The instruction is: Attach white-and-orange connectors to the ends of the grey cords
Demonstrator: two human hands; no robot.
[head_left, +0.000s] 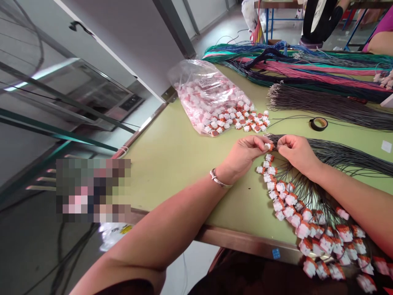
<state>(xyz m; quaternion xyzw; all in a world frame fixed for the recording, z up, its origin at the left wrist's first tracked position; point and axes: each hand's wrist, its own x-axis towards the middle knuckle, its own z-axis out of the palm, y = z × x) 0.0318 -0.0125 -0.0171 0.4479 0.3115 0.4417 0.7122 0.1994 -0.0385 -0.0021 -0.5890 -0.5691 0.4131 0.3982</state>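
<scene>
Between the thumb and fingers of my left hand is a small white and orange connector. My right hand is pinched close beside it, at the connector's orange side; the thin wire in its fingers is mostly hidden. A bundle of dark wires runs from behind my right hand to the right. Below my hands, many wired connectors fan out in a curve towards the table's front edge, some hanging over it. Loose connectors spill from a clear plastic bag beyond my left hand.
A roll of black tape lies on the green table at the right. Behind it are another dark wire bundle and long coloured wires. A metal frame stands left. Another person is at the far table.
</scene>
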